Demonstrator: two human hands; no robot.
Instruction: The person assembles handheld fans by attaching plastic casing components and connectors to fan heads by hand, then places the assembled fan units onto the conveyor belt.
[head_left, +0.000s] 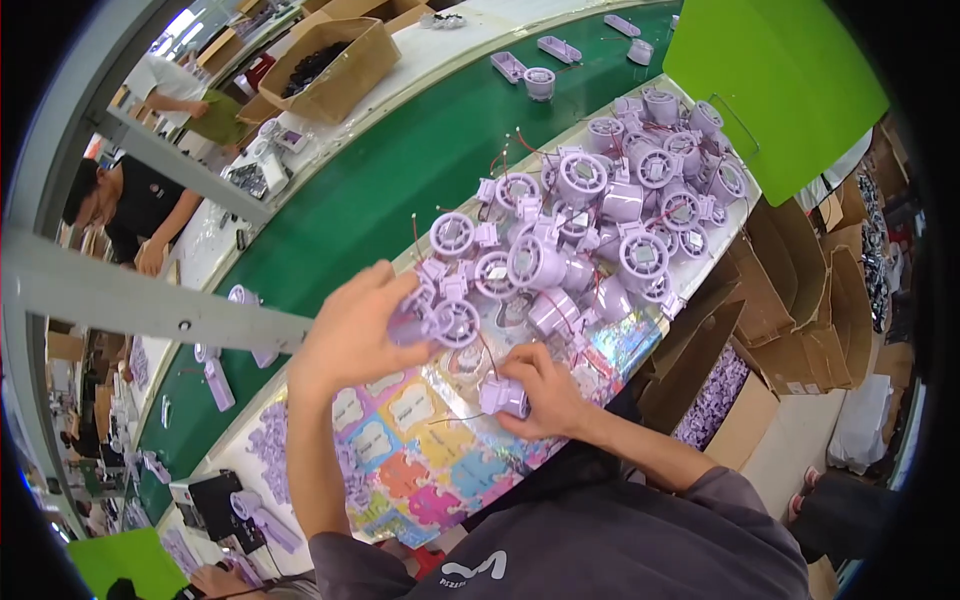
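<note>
Between the curved fingers and thumb of my left hand [352, 328] is a purple round fan housing [410, 326], at the near left end of a heap of such housings. Another purple fan housing [457, 322] with a spoked ring lies right beside my fingertips. My right hand [548, 392] is closed around a small purple fan part [503, 397], held low over the table; thin wires trail from it. Part of it is hidden under my fingers. Beneath both hands lies a colourful puzzle-patterned sheet [425, 455].
The heap of purple fan housings [640, 255] fills the table's far right. Behind it runs a green conveyor belt [400, 165] carrying purple parts. Left stands a metal frame post [150, 300]; small purple parts [270, 450] lie near it. Cardboard boxes [800, 290] stand right. A person [130, 205] works across the belt.
</note>
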